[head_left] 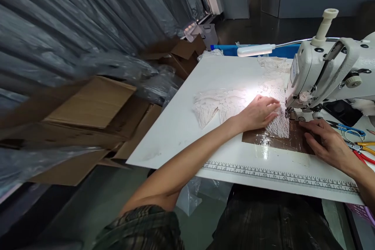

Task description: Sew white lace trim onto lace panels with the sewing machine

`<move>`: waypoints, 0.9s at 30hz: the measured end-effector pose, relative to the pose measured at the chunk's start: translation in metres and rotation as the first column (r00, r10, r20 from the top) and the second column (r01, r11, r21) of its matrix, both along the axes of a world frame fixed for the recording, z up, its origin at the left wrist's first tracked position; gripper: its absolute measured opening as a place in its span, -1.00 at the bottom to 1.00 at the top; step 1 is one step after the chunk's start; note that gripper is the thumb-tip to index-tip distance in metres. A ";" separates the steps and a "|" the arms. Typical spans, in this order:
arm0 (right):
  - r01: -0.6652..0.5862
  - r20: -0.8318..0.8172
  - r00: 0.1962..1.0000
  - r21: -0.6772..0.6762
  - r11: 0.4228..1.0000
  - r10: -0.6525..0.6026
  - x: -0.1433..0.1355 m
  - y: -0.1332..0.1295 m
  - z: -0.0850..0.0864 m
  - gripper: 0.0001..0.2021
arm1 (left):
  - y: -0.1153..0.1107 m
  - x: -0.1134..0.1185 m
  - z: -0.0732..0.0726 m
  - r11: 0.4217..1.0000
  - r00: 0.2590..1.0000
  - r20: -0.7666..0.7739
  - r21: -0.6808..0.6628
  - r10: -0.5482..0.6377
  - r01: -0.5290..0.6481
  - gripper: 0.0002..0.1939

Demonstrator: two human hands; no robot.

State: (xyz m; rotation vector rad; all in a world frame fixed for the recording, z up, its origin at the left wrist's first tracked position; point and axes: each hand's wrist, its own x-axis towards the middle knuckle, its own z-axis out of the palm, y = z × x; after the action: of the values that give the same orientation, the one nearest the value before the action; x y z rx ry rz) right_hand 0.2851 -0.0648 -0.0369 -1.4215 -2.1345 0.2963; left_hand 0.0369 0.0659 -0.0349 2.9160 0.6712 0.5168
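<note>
White lace fabric [278, 125] lies across the table and reaches under the needle area of a white sewing machine [307, 70]. My left hand [260, 112] rests on the lace with its fingers spread and pointing toward the machine's needle area. Just right of the lace, my right hand [329, 144] lies palm down, thumb and fingers apart, fingertips close to the presser foot [293, 115]. Beneath both lace and right fingertips is a shiny brown plate [254, 137]. A lamp [256, 50] lights the fabric from behind.
A printed ruler [263, 174] runs along the front edge of the white table [170, 133]. Blue snips [351, 129] and pliers [361, 148] lie to the right of my right hand. Open cardboard boxes [90, 101] and plastic bags stand left of the table.
</note>
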 end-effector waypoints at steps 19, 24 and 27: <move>-0.054 -0.073 0.996 -0.069 0.996 0.049 -0.030 0.024 0.007 -0.71 | -0.032 0.008 -0.010 0.989 0.965 0.234 -0.061 -0.115 0.132 -0.68; 0.034 -0.075 0.997 -0.054 0.998 -0.038 -0.033 0.023 0.002 -0.76 | -0.032 0.010 -0.011 0.995 0.918 0.390 -0.039 -0.072 0.094 -0.74; -0.042 0.082 0.996 0.043 0.998 0.039 -0.030 0.017 -0.003 -0.72 | -0.030 0.008 -0.009 0.994 0.868 0.496 -0.073 -0.037 0.084 -0.76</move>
State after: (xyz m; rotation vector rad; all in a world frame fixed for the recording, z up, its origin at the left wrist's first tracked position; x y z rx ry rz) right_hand 0.2553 -0.0477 -0.0401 -1.3880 -2.2231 0.2082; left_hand 0.0454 0.0361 -0.0437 2.5381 0.5074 1.1365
